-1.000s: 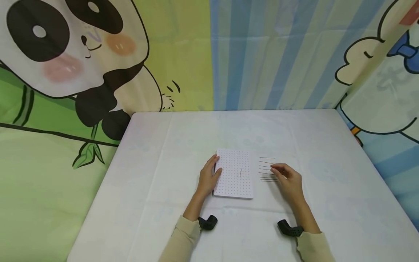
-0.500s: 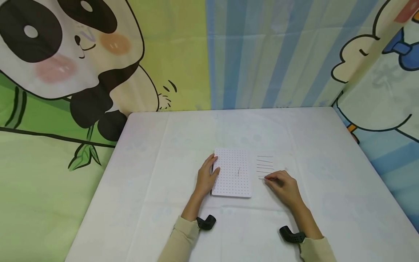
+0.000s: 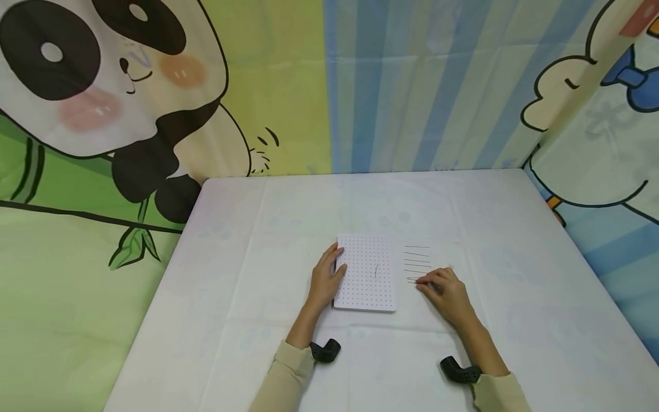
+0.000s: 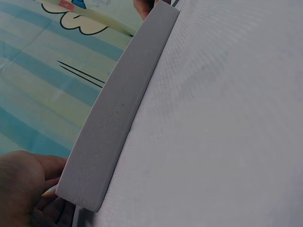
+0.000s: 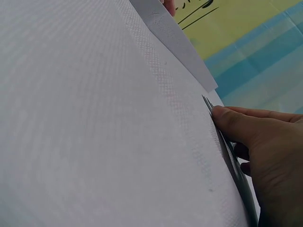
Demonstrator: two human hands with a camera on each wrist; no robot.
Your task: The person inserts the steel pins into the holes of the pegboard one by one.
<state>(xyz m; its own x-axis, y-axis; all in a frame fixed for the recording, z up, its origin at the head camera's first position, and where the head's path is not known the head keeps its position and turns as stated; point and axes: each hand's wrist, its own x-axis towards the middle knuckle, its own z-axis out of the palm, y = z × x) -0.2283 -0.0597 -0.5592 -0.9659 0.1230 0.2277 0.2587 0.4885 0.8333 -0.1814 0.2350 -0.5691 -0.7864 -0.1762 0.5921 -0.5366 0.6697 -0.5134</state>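
Since a second ago, my right hand [image 3: 447, 293] has dropped from the middle of the row of thin wires [image 3: 417, 261] to its near end, and over the last half second it has hardly shifted; my left hand [image 3: 325, 278] has stayed put against the left edge of the white pegboard [image 3: 366, 273]. Now my right fingertips [image 5: 227, 118] press down on the nearest wires, thumb and forefinger drawn close together over them, though I cannot tell whether one is truly pinched or only pinned flat to the cloth. My left fingers lie relaxed and fairly straight along the board's edge, thumb resting on its top face, steadying it. One short wire [image 3: 376, 270] stands in the board's holes near the middle. The other wires lie in parallel just right of the board, apart from it. Everything sits on a table [image 3: 247, 240] covered with a pale white cloth, creased in faint fold lines. Behind it hangs a cartoon backdrop: a panda [image 3: 103, 80] with bamboo on green at the left, blue and white stripes [image 3: 401, 86] in the centre, and a duck-like figure [image 3: 607, 114] with a blue bow at the right.
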